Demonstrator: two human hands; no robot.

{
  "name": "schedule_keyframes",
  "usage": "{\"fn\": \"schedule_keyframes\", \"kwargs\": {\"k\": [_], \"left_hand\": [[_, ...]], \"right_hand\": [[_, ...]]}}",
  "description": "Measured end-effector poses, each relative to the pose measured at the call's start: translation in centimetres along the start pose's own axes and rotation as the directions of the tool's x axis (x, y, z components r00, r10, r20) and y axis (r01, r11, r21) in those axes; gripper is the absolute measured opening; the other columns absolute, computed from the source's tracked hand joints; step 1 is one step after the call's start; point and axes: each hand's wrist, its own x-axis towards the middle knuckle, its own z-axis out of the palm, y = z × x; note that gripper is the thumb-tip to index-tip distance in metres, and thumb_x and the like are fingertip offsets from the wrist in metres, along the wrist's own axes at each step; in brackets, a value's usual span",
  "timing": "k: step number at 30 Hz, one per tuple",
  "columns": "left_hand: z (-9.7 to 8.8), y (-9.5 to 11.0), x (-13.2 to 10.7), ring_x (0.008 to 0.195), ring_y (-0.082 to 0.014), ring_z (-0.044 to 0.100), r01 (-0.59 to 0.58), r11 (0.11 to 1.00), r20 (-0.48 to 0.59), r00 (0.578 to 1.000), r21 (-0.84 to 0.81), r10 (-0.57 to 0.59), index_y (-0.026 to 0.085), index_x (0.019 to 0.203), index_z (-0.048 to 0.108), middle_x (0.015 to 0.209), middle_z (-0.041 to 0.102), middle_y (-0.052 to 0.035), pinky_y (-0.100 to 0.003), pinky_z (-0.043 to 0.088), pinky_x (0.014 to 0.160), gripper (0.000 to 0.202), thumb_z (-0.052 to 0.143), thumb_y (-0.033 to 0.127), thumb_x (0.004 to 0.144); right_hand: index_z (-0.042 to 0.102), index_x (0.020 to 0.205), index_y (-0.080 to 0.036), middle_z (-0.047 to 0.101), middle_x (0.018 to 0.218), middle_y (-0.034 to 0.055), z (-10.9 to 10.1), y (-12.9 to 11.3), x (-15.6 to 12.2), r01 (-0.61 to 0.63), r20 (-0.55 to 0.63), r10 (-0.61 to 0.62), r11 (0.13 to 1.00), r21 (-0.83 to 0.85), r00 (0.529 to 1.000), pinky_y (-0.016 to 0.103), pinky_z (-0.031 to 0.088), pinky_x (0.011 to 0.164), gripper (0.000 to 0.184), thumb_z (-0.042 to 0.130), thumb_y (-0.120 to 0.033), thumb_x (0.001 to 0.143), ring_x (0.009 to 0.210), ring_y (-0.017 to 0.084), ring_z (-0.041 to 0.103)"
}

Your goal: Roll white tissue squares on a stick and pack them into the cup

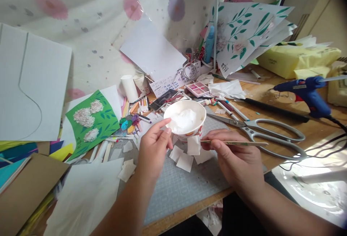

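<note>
My left hand [154, 145] is curled, its fingertips pinching the near rim of a paper cup [185, 120] full of white paste. A thin wooden stick [238, 143] lies level across my right hand [233, 156], pinched between thumb and fingers. A small white paper square [193, 144] hangs from the stick's left end, just below the cup. Several loose white paper squares [184, 161] lie on the grey cutting mat [179, 185] between my hands.
Large scissors [271, 133] lie to the right of the cup. A blue glue gun [309, 91] stands at the far right with its cable. A green card with white flowers [90, 123], pens, paper cups and stacked paper crowd the left and back. The table's front edge runs below my wrists.
</note>
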Motion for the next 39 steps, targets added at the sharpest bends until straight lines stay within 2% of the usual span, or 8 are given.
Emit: {"fn": "schedule_keyframes", "kwargs": {"k": [2,5,7,10,16,26,34,39], "left_hand": [[-0.2,-0.1,-0.7,0.052,-0.0116,0.047,-0.157,0.977,0.003,0.987,0.144,0.159,0.02,0.115,0.066,0.054,0.055,0.0066,-0.022,0.033,0.049,0.028,0.067,0.029,0.089],[-0.5,0.3,-1.9,0.054,-0.0117,0.049,-0.358,0.9,0.03,0.932,0.248,0.362,0.021,0.087,0.066,0.058,0.054,0.0056,-0.023,0.038,0.052,0.003,0.064,0.022,0.088],[-0.5,0.6,-2.6,0.052,-0.0113,0.048,-0.34,0.898,0.19,0.936,0.281,0.295,0.02,0.074,0.062,0.057,0.054,0.0046,-0.024,0.038,0.051,0.015,0.062,0.022,0.089],[-0.2,1.0,-3.0,0.052,-0.0118,0.049,-0.236,0.94,0.348,0.927,0.248,0.141,0.02,0.072,0.061,0.057,0.055,0.0032,-0.024,0.039,0.049,0.019,0.061,0.028,0.089],[0.4,1.2,-2.9,0.053,-0.0114,0.05,-0.056,0.988,0.394,0.919,0.144,-0.006,0.018,0.074,0.061,0.058,0.058,0.0024,-0.023,0.04,0.049,0.016,0.064,0.029,0.086],[-0.1,0.6,-2.8,0.051,-0.0111,0.052,0.05,0.995,0.333,0.94,0.091,-0.077,0.018,0.072,0.063,0.056,0.062,0.0008,-0.021,0.04,0.048,0.015,0.066,0.026,0.084],[-0.3,0.8,-1.2,0.044,-0.0075,0.043,0.028,0.984,0.023,0.999,-0.174,-0.024,0.018,0.07,0.06,0.048,0.054,0.0051,-0.019,0.034,0.045,0.018,0.071,0.028,0.079],[0.2,0.3,0.0,0.041,-0.0062,0.037,-0.003,0.982,-0.042,0.999,-0.191,-0.005,0.018,0.08,0.062,0.046,0.053,0.0072,-0.018,0.029,0.043,0.019,0.074,0.033,0.079]], "right_hand": [[0.077,0.097,-0.026,0.076,0.09,0.0042,-0.1,0.0,-0.1,0.021,0.03,-0.02,0.999,-0.03,0.999,0.03,0.063,0.069,0.017,0.068,-0.013,0.091,0.085,0.018,0.071],[0.077,0.096,-0.025,0.077,0.087,0.0048,-0.1,-0.4,0.0,0.063,0.093,-0.056,0.995,-0.071,0.994,0.03,0.062,0.067,0.017,0.067,-0.012,0.091,0.085,0.019,0.071],[0.078,0.096,-0.024,0.078,0.086,0.0054,0.0,-0.9,0.2,0.116,0.134,-0.101,0.987,-0.109,0.986,0.031,0.063,0.066,0.016,0.069,-0.012,0.089,0.081,0.019,0.072],[0.078,0.095,-0.022,0.079,0.082,0.0063,0.1,-1.6,0.5,0.213,0.205,-0.174,0.96,-0.183,0.963,0.032,0.064,0.067,0.016,0.07,-0.01,0.087,0.078,0.019,0.074],[0.077,0.096,-0.021,0.08,0.083,0.0076,0.2,-2.3,0.8,0.259,0.325,-0.176,0.937,-0.235,0.929,0.031,0.065,0.069,0.016,0.068,-0.011,0.087,0.078,0.02,0.077],[0.077,0.095,-0.021,0.08,0.083,0.0067,0.1,-1.9,0.5,0.24,0.256,-0.178,0.942,-0.236,0.95,0.034,0.064,0.07,0.016,0.068,-0.01,0.087,0.078,0.02,0.076],[0.077,0.094,-0.025,0.076,0.089,0.0049,0.0,-0.2,-0.1,-0.011,-0.053,0.011,1.0,-0.01,0.999,0.032,0.064,0.066,0.012,0.068,-0.019,0.092,0.081,0.019,0.072],[0.077,0.094,-0.025,0.075,0.09,0.0038,0.0,-0.1,-0.2,-0.027,-0.063,0.028,1.0,0.009,0.998,0.03,0.063,0.068,0.011,0.069,-0.018,0.092,0.08,0.017,0.072]]}}
